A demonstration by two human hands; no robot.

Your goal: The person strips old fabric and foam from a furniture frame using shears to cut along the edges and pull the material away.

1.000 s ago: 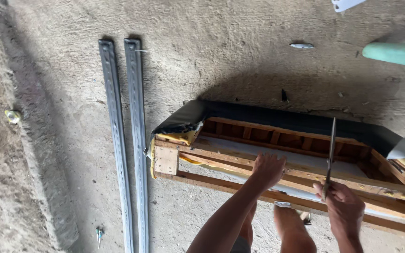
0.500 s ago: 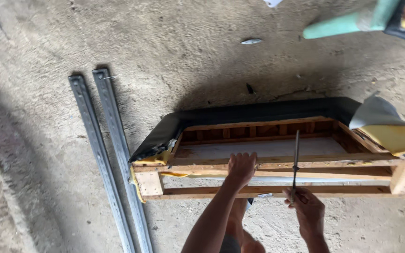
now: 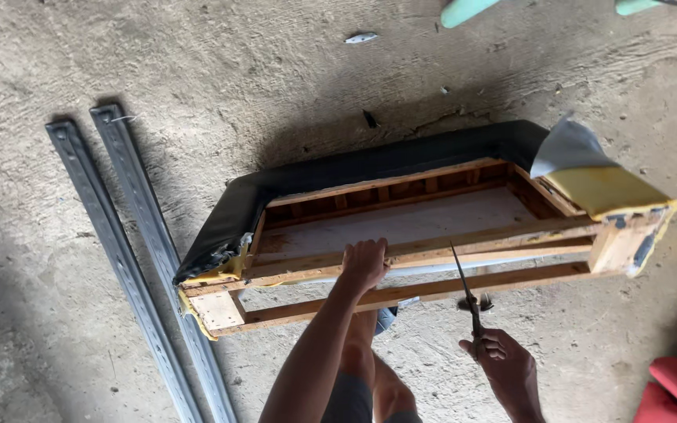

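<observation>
A left hand [image 3: 364,262] grips the near rail of a wooden seat frame [image 3: 425,235] lying crosswise on concrete, while the right hand [image 3: 503,364], apparently closed around scissors [image 3: 464,286], points them toward eleven o'clock at that rail.

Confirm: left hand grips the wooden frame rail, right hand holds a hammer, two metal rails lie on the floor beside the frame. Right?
Not quite. The head view shows the right hand holding scissors, not a hammer. The rest stands: the left hand grips the wooden frame rail, and two metal rails lie on the floor beside it.
</observation>
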